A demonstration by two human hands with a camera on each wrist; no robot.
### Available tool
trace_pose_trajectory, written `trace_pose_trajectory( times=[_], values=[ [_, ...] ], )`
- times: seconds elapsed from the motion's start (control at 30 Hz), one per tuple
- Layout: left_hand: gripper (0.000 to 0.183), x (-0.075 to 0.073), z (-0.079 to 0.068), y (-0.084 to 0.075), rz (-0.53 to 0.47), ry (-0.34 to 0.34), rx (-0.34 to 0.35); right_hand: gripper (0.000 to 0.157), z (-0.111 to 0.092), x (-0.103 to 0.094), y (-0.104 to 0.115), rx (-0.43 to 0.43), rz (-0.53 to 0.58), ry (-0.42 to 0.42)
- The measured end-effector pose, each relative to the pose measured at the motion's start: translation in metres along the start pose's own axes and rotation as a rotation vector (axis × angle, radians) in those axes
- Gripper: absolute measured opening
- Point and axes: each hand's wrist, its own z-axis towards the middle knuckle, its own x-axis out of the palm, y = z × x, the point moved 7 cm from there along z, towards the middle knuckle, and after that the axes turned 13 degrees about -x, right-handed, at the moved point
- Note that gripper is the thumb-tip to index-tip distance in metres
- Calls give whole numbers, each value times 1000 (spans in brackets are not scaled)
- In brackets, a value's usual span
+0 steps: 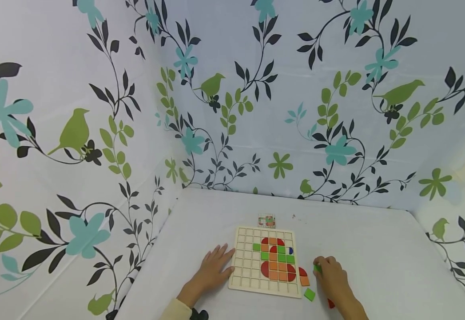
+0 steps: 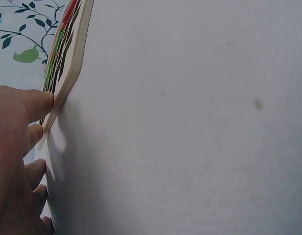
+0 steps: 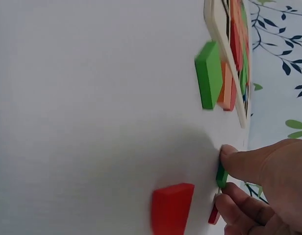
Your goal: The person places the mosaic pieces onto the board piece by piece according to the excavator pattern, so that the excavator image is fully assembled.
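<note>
A wooden grid board [image 1: 244, 283] lies on the white table, its cells partly filled with red, orange and green tiles plus one blue-and-white piece [image 1: 290, 251]. At its left edge, my left hand [image 1: 212, 270] rests with fingers spread, the thumb touching the board's side in the left wrist view. To the right of the board, my right hand [image 1: 332, 279] pinches a green tile [image 3: 221, 176] between thumb and fingers, low at the tabletop. A red piece [image 3: 214, 214] lies by those fingertips, partly hidden. Another red piece [image 3: 171, 210] is on the table under the right wrist.
A loose green tile [image 1: 309, 294] lies off the board's lower right corner. Beside the right edge are an orange tile [image 1: 304, 281] and a red rounded piece [image 1: 302, 271]. A small pattern card [image 1: 267, 221] sits behind the board. Patterned cloth [image 1: 232, 146] hangs around the table.
</note>
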Motion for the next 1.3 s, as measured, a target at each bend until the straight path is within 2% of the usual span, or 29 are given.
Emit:
trace_pose_trajectory(
  times=[0.13, 0.3, 0.53, 0.8, 0.9, 1.0, 1.3],
  values=[
    [60, -2, 1, -1, 0, 8, -3, 27, 16, -3, -4, -41, -27, -67],
    [60, -3, 1, -2, 3, 33, -16, 25, 40, 2, -8, -64, 12, -112],
    [59, -4, -1, -2, 9, 40, -26, 25, 71, 14, -9, -25, 60, -79],
    [59, -5, 0, -4, 11, 21, -3, 25, 96, 11, -2, -2, 62, -72],
    [59, -6, 0, -4, 11, 20, -4, 25, 103, 10, 13, -12, 54, -82],
    [60, -4, 0, -2, 16, 23, -12, 26, 108, 12, 37, -53, 59, -82],
    [60, -3, 0, -2, 7, 17, 4, 20, 114, 37, 123, -349, 104, -19]
  ],
)
